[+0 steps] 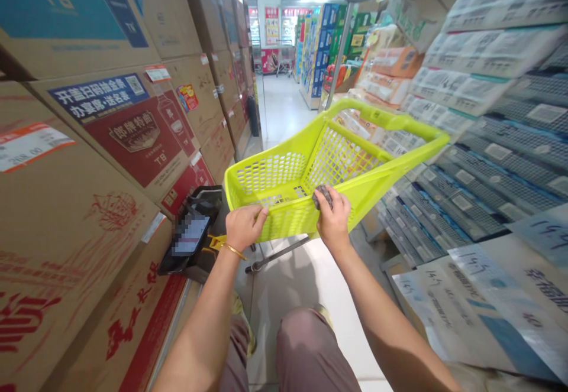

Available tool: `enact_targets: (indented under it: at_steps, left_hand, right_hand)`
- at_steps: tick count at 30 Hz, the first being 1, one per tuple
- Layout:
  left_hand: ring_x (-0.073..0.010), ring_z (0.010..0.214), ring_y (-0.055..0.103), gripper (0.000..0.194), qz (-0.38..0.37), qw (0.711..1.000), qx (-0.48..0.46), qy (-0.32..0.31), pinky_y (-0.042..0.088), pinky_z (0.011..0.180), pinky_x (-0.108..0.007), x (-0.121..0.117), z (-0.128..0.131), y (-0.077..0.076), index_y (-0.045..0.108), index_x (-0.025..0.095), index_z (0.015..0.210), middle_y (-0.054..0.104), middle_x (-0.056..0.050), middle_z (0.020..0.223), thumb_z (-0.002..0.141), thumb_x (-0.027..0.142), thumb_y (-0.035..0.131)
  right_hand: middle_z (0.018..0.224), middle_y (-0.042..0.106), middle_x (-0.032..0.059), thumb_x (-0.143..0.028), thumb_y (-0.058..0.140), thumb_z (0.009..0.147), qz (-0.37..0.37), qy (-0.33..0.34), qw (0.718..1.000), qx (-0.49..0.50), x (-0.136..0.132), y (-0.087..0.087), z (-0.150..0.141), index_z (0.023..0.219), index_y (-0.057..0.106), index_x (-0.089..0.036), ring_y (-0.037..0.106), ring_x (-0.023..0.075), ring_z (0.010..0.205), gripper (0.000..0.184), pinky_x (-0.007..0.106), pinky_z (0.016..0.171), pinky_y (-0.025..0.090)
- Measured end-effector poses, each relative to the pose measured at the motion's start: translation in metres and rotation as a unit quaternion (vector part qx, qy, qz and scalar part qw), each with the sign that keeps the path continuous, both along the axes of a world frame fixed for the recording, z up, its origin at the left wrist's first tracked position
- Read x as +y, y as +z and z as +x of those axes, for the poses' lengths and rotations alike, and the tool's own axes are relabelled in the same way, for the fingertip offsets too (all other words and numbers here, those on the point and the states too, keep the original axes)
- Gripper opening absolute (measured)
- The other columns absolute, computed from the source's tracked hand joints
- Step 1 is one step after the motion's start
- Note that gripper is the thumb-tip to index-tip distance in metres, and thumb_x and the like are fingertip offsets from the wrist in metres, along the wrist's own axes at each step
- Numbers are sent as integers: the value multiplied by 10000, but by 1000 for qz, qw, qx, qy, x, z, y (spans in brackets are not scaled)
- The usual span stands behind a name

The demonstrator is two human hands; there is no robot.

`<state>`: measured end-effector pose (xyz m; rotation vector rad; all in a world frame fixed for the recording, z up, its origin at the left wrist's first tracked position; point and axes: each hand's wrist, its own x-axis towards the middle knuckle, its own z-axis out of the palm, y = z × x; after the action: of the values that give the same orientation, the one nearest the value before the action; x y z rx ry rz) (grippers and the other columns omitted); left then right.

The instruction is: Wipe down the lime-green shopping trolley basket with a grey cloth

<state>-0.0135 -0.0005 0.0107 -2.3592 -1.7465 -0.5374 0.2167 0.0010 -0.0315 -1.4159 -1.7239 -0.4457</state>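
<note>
A lime-green plastic shopping cart (284,217) with latticed walls stands tilted across the aisle before me. My left hand (244,226), with a gold bangle at the wrist, is closed on its near rim by the left corner. Further right along that rim, my right hand (333,220) is closed around a dark grey, crumpled, rag-like wad (323,196); its exact kind is unclear. The wad is at the rim, and the fingers under it are partly hidden. Only the latticed bottom shows inside the visible part of the basket.
Stacked cardboard cartons (133,138) wall the left side. Beside them is a black device with a blurred screen (190,235). Wrapped packs (488,149) fill the sloping right side, above boxes with handwritten price sheets (483,285). A tiled aisle (284,108) runs ahead toward shelves.
</note>
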Motion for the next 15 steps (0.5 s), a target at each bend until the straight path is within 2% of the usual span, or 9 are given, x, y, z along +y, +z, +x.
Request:
enact_targets:
  at_steps: [4, 7, 9, 11, 15]
  left_hand:
    - [-234, 794, 591, 424, 10, 999, 43, 23, 341, 702, -338, -11, 23, 15, 612, 182, 712, 657, -93, 740, 947, 347, 300]
    - [-232, 824, 579, 336, 5, 1000, 7, 27, 342, 739, -347, -15, 56, 19, 619, 162, 866, 660, -101, 825, 942, 254, 305]
    - [-230, 875, 573, 308, -1, 999, -38, 23, 329, 748, -348, -13, 76, 18, 609, 171, 957, 665, -94, 915, 949, 252, 311]
    - [-233, 893, 566, 307, -2, 995, -82, 49, 308, 753, -358, -8, 89, 15, 617, 200, 944, 668, -73, 908, 956, 272, 319]
    - [-219, 880, 550, 325, 8, 992, -118, 51, 275, 753, -362, -2, 92, 6, 622, 219, 868, 662, -56, 866, 965, 315, 326]
  right_hand:
    - [1321, 468, 130, -79, 390, 833, -20, -26, 999, 11, -7, 9, -11, 1254, 540, -210, 382, 254, 1183, 466, 463, 978, 385]
    - [1309, 475, 145, -90, 387, 846, -26, -31, 999, 14, -13, 7, -25, 1247, 546, -192, 396, 257, 1173, 444, 467, 982, 384]
    - [1293, 489, 152, -107, 386, 864, -15, -12, 1000, 12, -16, 3, -34, 1237, 557, -185, 408, 252, 1173, 417, 451, 986, 391]
    - [1286, 502, 149, -126, 387, 883, 5, 20, 1000, 10, -16, -3, -38, 1243, 553, -191, 416, 239, 1184, 402, 429, 995, 396]
    - [1348, 484, 132, -136, 364, 904, 31, 67, 997, 9, -7, -15, -38, 1313, 485, -225, 344, 226, 1306, 436, 453, 1054, 347]
